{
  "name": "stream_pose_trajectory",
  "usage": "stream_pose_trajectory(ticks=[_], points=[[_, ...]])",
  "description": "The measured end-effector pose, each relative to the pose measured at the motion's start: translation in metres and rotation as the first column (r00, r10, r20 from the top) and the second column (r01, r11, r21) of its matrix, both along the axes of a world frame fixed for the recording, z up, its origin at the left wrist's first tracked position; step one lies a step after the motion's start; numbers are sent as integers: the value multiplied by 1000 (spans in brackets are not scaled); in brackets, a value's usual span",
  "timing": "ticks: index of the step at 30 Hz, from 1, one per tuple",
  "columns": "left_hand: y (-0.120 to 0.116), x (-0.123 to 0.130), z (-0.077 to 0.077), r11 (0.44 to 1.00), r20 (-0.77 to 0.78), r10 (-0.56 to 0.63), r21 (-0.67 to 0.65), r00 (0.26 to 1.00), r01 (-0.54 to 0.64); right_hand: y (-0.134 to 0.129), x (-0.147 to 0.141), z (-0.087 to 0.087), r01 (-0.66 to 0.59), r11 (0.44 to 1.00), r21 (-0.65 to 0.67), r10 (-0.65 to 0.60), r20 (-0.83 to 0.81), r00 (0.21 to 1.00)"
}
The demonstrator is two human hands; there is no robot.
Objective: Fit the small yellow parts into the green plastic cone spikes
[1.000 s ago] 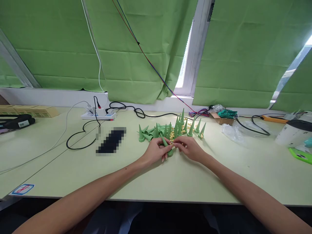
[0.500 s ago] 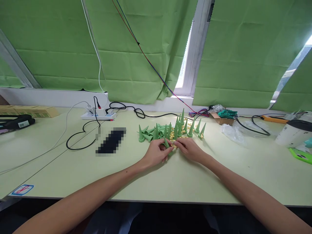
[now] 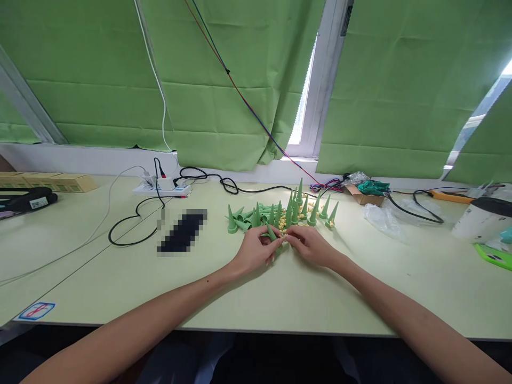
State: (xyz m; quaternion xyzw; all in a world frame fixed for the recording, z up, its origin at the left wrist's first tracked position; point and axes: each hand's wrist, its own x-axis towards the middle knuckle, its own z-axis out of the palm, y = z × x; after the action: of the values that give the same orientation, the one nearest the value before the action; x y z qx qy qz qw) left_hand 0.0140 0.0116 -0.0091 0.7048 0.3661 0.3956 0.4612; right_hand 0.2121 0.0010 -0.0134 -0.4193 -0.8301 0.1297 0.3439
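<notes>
Near the middle of the table, my left hand is closed around a green cone, its pointed tip tilted up and to the left. My right hand is pinched beside it, fingertips meeting the left hand's at the cone's lower end. Whatever small piece lies between the right fingertips is too small to make out. Just behind both hands, several green cones stand upright on round bases, while others lie in a heap. Small yellow pieces are scattered among them.
A blurred dark rectangle lies left of the cones. Behind it are a power strip and black cables. To the right are a cardboard box, a plastic bag, a white cup and a green phone.
The held cone has shifted slightly up and left. My right fingertips have come closer to the left ones. The rest looks the same.
</notes>
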Motion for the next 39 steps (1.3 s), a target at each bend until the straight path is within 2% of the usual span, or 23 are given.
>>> stream_pose_trajectory(ticks=[9,14,20,25,32,39], points=[[-2,-1,-2,998,-67,-4,57,998,7,3,0,-3,22,999,-40,-21,24,1000],[-3,0,1,997,-76,41,65,996,-36,1,0,-2,40,999,-25,-40,-3,999],[-1,0,0,994,-20,78,78,997,-76,-1,0,-1,-17,999,-40,13,-100,995],[0,-1,-3,993,-32,65,102,997,-62,0,0,-1,-43,997,-67,35,-122,992],[3,-2,-9,960,-121,95,274,988,-59,-1,-1,1,-1,998,-68,-5,-83,997],[2,-2,-8,922,-150,79,387,986,-14,5,0,-4,50,999,-5,-50,-14,999]])
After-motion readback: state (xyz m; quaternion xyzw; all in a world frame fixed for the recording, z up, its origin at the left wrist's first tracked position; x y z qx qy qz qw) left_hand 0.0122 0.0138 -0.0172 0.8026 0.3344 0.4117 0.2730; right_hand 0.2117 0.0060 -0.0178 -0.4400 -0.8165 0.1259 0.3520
